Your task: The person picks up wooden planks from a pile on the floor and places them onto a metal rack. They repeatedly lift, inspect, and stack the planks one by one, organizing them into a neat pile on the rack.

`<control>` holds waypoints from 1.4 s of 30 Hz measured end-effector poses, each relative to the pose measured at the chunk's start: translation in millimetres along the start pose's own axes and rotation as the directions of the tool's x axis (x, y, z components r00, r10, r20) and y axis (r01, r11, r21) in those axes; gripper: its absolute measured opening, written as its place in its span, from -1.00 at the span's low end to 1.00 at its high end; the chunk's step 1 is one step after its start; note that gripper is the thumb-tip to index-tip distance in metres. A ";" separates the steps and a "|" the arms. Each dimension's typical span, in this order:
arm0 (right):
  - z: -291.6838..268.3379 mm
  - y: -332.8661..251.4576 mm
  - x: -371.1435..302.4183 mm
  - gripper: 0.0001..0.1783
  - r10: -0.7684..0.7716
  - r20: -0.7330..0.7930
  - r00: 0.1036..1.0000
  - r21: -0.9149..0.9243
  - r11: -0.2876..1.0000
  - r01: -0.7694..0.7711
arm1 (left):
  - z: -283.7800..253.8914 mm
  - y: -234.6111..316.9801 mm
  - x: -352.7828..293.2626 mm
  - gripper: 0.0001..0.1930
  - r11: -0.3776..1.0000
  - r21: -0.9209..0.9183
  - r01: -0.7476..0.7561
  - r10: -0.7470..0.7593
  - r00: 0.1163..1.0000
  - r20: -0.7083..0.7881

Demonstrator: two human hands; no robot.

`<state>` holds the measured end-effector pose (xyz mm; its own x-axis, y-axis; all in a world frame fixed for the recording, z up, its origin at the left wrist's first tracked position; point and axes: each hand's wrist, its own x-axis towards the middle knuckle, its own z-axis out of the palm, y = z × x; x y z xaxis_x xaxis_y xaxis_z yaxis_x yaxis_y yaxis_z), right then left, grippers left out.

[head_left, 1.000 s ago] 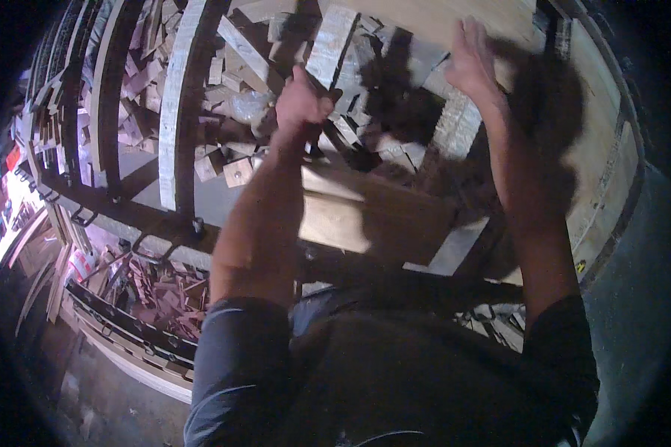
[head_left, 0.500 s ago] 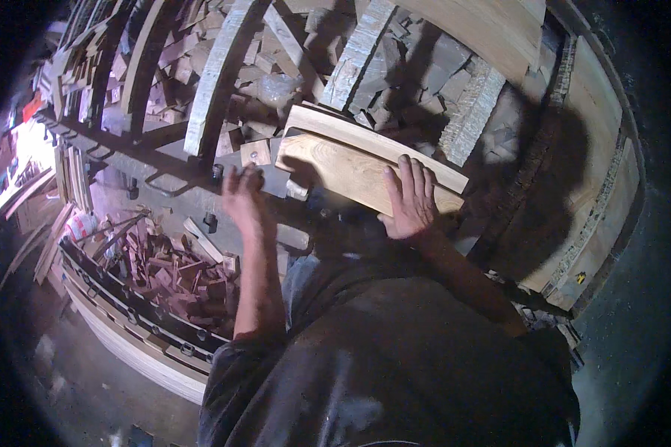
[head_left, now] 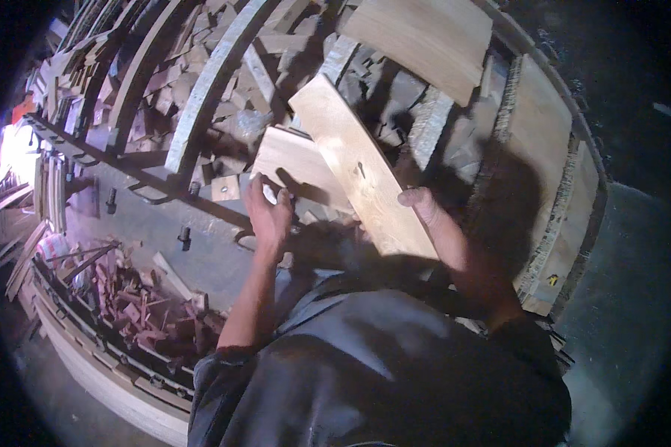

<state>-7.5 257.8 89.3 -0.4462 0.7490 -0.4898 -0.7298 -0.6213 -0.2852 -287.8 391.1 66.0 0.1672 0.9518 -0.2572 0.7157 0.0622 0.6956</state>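
My right hand (head_left: 431,214) grips the right edge of a pale wooden board (head_left: 335,127), its thumb on top. The board lies slanted, its far end pointing up and left, with a dark knot mark near its middle. Beneath it, partly covered, is a second wooden board (head_left: 291,158). Beside that board's left end my left hand (head_left: 270,220) is closed, with a small white piece (head_left: 270,194) showing between thumb and fingers. What the white piece is, I cannot make out.
Long wooden beams (head_left: 220,82) cross over a heap of wood offcuts (head_left: 194,89). A dark metal rail (head_left: 145,177) runs along the near left. Wood scraps (head_left: 145,302) fill a bin at lower left. Wide panels (head_left: 425,37) lie at far right.
My right hand has lifted and turned the upper board to a steeper slant, uncovering part of the lower one. The left hand has come nearer the boards, and the view has shifted slightly.
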 end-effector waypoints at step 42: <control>-258.2 -87.0 -51.5 -0.69 -0.480 -0.812 0.331 -0.319 0.841 0.437 | 116.6 20.8 50.7 -0.33 0.802 0.588 -0.108 0.277 0.939 -0.205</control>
<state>212.7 213.9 -73.4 0.6235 0.3590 -0.6945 -0.6436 -0.2688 -0.7166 -185.3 405.7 -10.8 0.2156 0.9724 0.0887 0.9544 -0.2291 0.1915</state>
